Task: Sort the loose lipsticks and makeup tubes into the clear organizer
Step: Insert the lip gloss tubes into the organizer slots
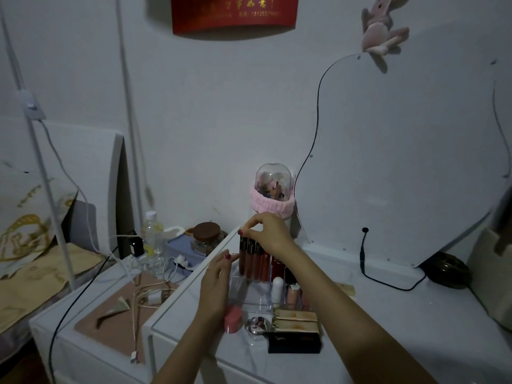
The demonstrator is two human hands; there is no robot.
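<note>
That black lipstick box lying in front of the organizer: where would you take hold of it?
Pinch the black lipstick box across its two long sides, hand coming from above. It lies flat on the white tabletop with its top face bare, and the gold boxes crowd its far side, so the near edge is freer.

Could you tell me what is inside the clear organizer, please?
The clear organizer holds upright lip gloss tubes, a white tube and pale pink tubes. The right hand and forearm cover the back compartments.
</note>
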